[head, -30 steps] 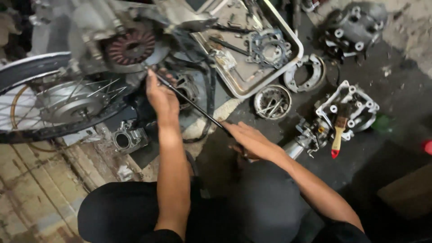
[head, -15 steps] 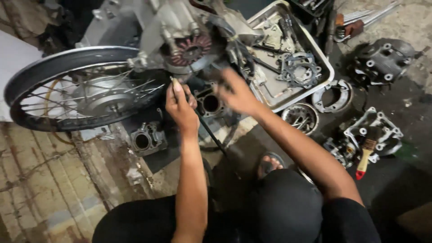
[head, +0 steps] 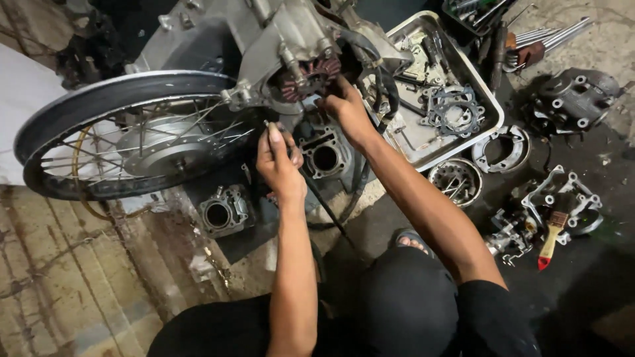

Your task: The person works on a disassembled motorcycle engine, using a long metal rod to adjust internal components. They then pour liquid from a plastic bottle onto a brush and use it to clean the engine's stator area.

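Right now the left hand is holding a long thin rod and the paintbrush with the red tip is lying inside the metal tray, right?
Not quite. The left hand does hold the long thin rod, but the paintbrush lies on the dark floor among engine parts, well outside the metal tray. The head view shows it.

Bare forearms, black short sleeves, black trousers, sandalled foot.
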